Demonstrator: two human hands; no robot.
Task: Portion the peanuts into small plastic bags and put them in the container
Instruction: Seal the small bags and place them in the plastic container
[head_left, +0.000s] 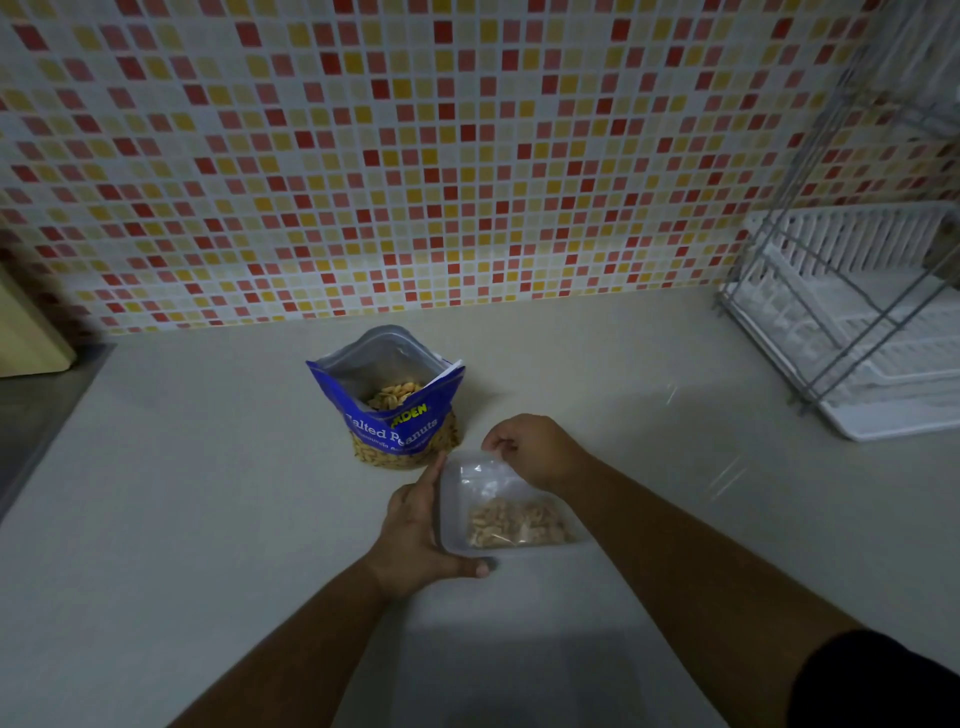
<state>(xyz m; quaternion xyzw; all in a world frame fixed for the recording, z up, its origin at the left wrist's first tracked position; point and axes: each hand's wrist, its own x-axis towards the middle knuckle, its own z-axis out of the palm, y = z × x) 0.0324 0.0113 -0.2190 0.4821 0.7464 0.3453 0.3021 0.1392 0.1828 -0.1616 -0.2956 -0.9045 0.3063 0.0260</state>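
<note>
A blue bag of salted peanuts (395, 410) stands open and upright on the pale counter, peanuts showing inside it. Just in front of it, to the right, lies a clear plastic container (457, 499) with a small clear bag of peanuts (514, 522) in it. My left hand (415, 535) grips the container's left side, thumb along its near edge. My right hand (535, 449) pinches the top edge of the small bag at the container's far end.
A white dish rack with a wire frame (852, 322) stands at the back right. A wooden board (26, 327) leans at the far left beside a metal surface (31, 421). The mosaic tile wall (441, 156) closes off the back of the counter.
</note>
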